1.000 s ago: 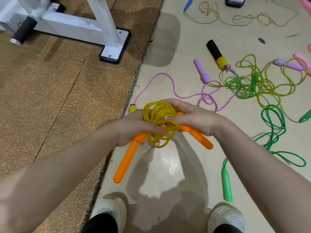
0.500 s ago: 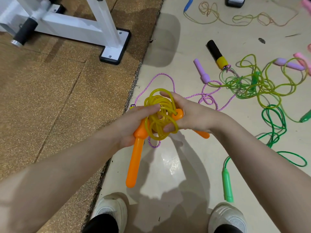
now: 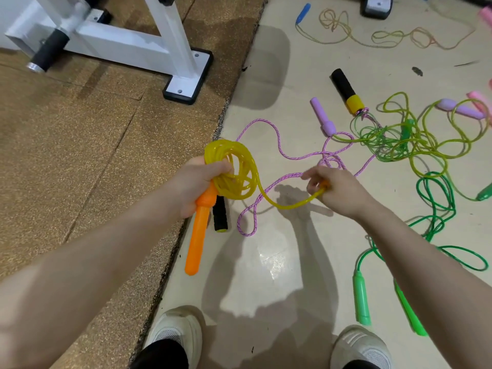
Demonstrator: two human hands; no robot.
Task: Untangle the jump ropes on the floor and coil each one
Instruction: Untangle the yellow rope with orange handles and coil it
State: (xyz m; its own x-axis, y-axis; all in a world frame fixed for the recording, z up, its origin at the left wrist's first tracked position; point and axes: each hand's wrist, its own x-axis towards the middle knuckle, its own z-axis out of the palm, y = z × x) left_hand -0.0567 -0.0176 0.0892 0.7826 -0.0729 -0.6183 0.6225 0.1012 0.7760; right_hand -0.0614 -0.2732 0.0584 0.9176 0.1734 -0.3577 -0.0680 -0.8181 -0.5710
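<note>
My left hand (image 3: 194, 182) grips a coil of yellow rope (image 3: 234, 169) together with one orange handle (image 3: 198, 235), which points down toward the floor. A short length of the yellow rope runs rightward to my right hand (image 3: 335, 190), which holds the rope's other end; a bit of the second orange handle (image 3: 324, 185) shows between its fingers. On the floor beneath lies a pink braided rope (image 3: 279, 147) with a black foam handle (image 3: 220, 214). A tangle of yellow-green and green ropes (image 3: 399, 139) lies at right.
A white metal bench frame (image 3: 149, 46) stands on the brown cork mat (image 3: 80, 145) at left. Green handles (image 3: 361, 299), purple handles (image 3: 322, 115), a black-and-yellow handle (image 3: 346, 90) and a thin rope with a blue handle (image 3: 303, 13) lie on the beige floor. My shoes (image 3: 175, 334) are at the bottom.
My hands have drawn apart: the right hand pulled the second orange handle out to the right, stretching a length of yellow rope from the coil, which stays in my left hand.
</note>
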